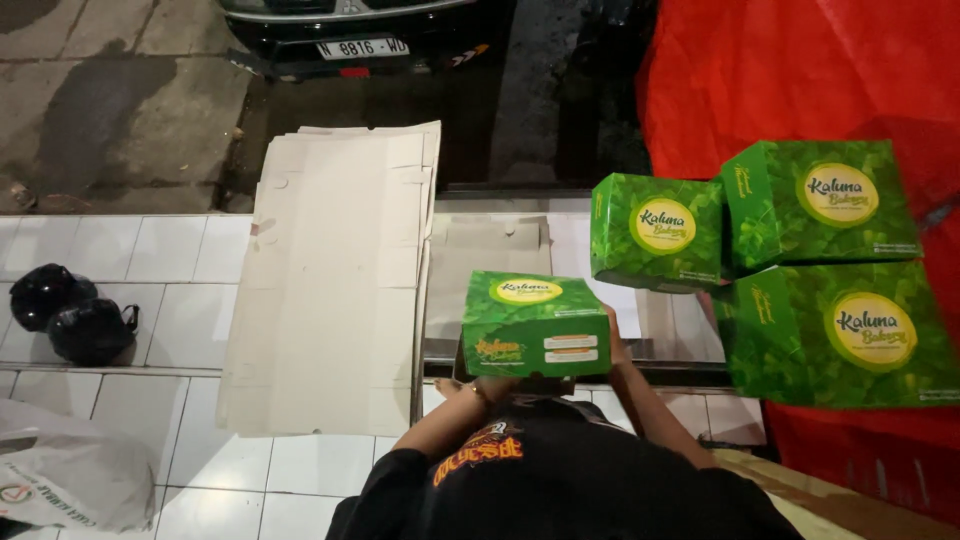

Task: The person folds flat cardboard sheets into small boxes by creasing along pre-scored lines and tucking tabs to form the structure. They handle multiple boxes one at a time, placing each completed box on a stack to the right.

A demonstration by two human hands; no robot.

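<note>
The head view looks down on a person in a black shirt with orange print, holding a closed green cardboard box (pixel 535 322) up in front of the body, above a white tiled floor (pixel 190 262). The left hand (pixel 492 385) grips the box from beneath at its lower left corner, fingers curled under the bottom edge; the right hand (pixel 615 340) clasps the box's right side, with only the edge of the hand showing past the box. The box is rectangular, printed with a leaf pattern and a yellow oval on the lid, and its lid is shut, so its contents cannot be told. To the right, three more green boxes (pixel 820 270) of the same print, all shut, sit close together on a red cloth (pixel 800 70), the smallest nearest the held box and the largest at the lower right. To the left, a stack of flat cardboard sheets (pixel 335 280) lies on the tiles, pale, matte and unfolded, its near edge just beside the person's left forearm; a further flat sheet lies behind the held box. Two shiny black plastic bags (pixel 70 312) rest on the tiles at the far left, well apart from the hands, and a crumpled white plastic bag (pixel 70 475) lies at the lower left. Open tile shows between the sheets and the bags. Beyond the tiles lies dark, wet pavement.
</note>
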